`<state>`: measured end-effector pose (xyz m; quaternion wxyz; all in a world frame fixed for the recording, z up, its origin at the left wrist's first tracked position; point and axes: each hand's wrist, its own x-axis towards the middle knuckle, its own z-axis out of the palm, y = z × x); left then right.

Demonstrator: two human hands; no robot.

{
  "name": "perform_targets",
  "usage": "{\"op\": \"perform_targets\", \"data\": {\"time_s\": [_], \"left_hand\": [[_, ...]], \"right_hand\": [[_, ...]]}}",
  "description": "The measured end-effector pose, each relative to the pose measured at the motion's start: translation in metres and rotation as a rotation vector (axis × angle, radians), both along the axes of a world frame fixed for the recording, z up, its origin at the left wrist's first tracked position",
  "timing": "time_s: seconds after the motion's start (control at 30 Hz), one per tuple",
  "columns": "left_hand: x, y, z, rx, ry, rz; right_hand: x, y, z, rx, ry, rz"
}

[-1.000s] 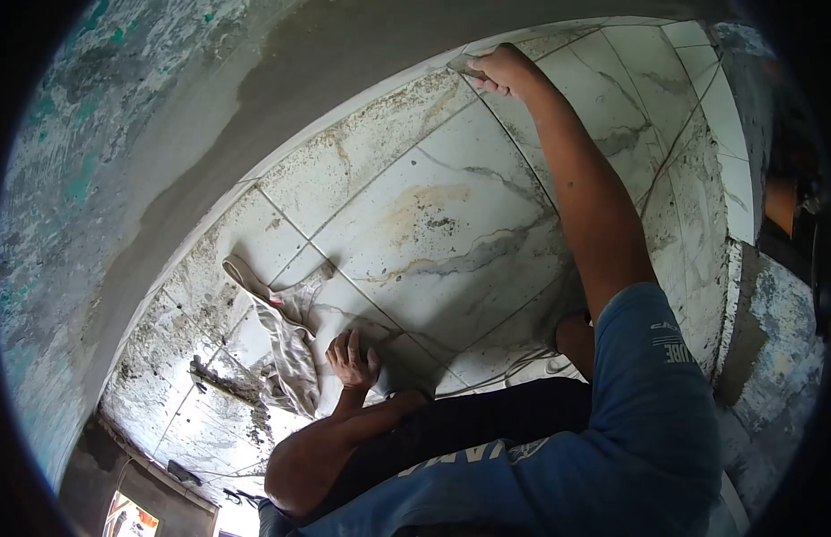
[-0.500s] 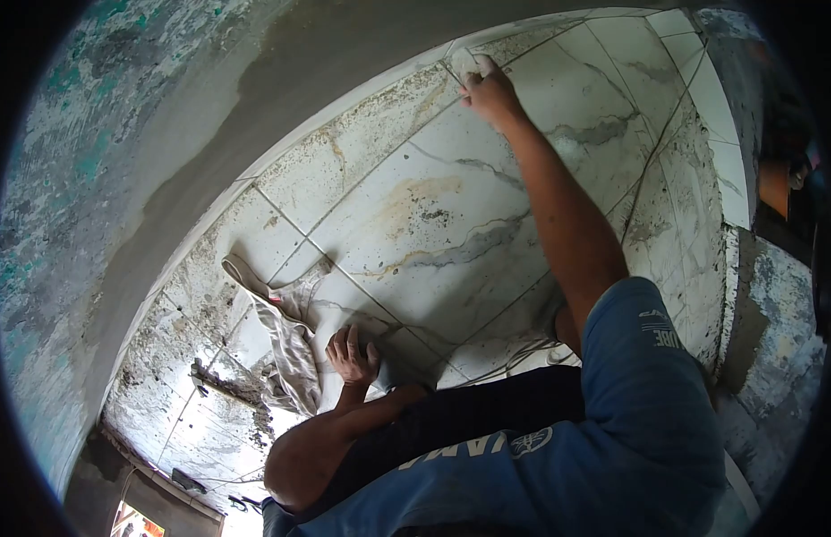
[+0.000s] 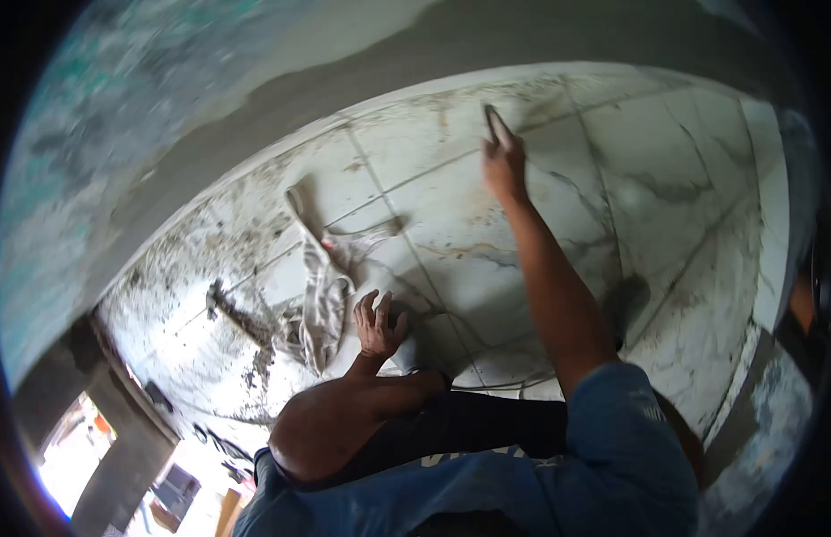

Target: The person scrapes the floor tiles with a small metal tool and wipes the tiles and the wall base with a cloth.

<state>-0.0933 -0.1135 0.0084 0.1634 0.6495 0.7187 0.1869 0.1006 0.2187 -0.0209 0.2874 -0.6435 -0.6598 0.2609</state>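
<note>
My right hand (image 3: pixel 505 166) reaches out over the white marble-patterned floor tiles (image 3: pixel 451 215), close to the foot of the wall. Its fingers are closed around a small, pale, narrow object with a dark tip, smeared by motion; I cannot tell what it is. My left hand (image 3: pixel 378 329) hovers by my bent knee with fingers spread and nothing in them. To its left, a crumpled pale rag (image 3: pixel 324 286) with a small red mark lies across the tiles.
Mortar crumbs and a thin long-handled tool (image 3: pixel 236 318) lie on the dirty tiles at left. Fresh grey render (image 3: pixel 362 54) bands the lower wall. A bright doorway (image 3: pixel 75 452) opens at lower left. Bare patchy concrete (image 3: pixel 764 412) borders the tiles at right.
My view has turned, shifting the rag and left hand rightward and up. My right hand has drawn back along the wall edge from the farther tile joint, still gripping the pale object.
</note>
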Motion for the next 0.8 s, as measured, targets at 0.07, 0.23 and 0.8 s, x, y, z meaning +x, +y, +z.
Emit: {"op": "perform_targets", "data": {"time_s": [0.07, 0.23, 0.8], "left_hand": [[-0.023, 0.021, 0.016, 0.079, 0.145, 0.233], [-0.101, 0.104, 0.012, 0.049, 0.2, 0.648], [-0.097, 0.085, 0.256, -0.121, -1.274, 0.241]], "right_hand": [[0.032, -0.041, 0.009, 0.016, -0.16, 0.121], [0.065, -0.097, 0.009, -0.027, -0.479, 0.151], [-0.135, -0.267, 0.054, -0.572, 0.344, 1.205]]}}
